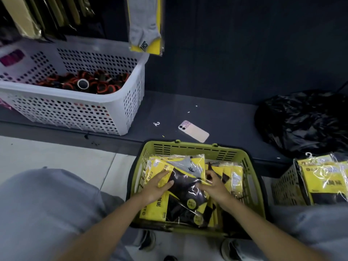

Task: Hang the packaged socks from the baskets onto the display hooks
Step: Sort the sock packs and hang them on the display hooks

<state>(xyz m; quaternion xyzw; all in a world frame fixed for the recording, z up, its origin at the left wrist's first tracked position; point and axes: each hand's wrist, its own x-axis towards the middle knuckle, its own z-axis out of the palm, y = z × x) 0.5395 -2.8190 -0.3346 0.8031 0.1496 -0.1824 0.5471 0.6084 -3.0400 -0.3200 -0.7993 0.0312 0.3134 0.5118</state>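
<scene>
A green shopping basket (190,146) on the floor in front of me holds several yellow-and-black sock packs (183,187) in clear wrap. My left hand (157,185) lies on the packs at the basket's left side, fingers fairly straight, thumb across a black pack. My right hand (212,183) is in the middle of the basket and pinches the clear wrap of a pack with curled fingers. One grey sock pack (146,25) hangs from above against the dark display wall.
A white perforated basket (79,112) with black and orange items stands on the low dark shelf at left. A phone (193,131) and a small white hook (156,124) lie on the shelf. A black plastic bag (303,121) sits at right, above another basket of sock packs (320,179).
</scene>
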